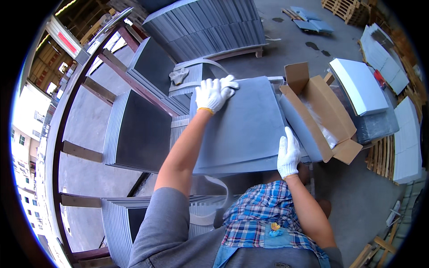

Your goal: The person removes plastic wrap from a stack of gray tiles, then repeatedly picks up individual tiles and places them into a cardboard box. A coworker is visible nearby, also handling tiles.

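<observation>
A large flat grey sheet (241, 125) lies on top of a stack of like sheets in front of me. My left hand (212, 95), in a white knit glove with a yellow cuff edge, presses on its far left part. The fingers are bent around a small bunched white bit with a dark lower edge, too unclear to name. My right hand (288, 154), also gloved, rests along the near right edge of the sheet with fingers stretched out and nothing visible in it. A crumpled white glove or rag (178, 76) lies on a bundle left of the sheet.
Beside the stack on the right stands an open cardboard box (333, 111) with clear plastic inside. Dark sheet stacks (143, 129) lean on a metal rack (57, 147) at left. A big sheet pile (205, 31) stands behind. White stacks (359, 87) and wooden pallets (346, 10) sit at right.
</observation>
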Demonstrator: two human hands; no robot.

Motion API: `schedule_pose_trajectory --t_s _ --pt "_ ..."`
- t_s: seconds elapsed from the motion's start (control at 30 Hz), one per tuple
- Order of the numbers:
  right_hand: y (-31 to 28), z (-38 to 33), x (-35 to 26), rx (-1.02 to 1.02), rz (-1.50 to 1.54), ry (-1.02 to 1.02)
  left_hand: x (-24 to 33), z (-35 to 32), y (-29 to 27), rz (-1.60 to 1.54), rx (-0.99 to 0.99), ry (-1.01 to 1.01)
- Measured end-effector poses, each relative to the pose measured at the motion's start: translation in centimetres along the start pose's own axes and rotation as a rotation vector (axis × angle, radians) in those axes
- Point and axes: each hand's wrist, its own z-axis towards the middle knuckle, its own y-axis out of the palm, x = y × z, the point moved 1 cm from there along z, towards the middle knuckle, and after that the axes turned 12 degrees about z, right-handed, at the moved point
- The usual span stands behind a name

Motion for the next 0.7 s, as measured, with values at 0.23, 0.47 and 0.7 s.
schedule_pose_trajectory --t_s 0.23,0.47,0.7 --pt "0.2 -0.1 0.1 0.017 0.048 0.039 15.1 1.0 -4.4 -0.302 0.084 0.088" --pt "0.4 -0.2 -0.2 0.026 0.146 0.066 20.4 -3.7 -8.2 -0.316 -0.082 0.273" --pt "-0.8 2.2 -2.2 -0.131 -0.239 -0.098 14.8 -11.9 -12.2 -0.532 0.140 -0.103"
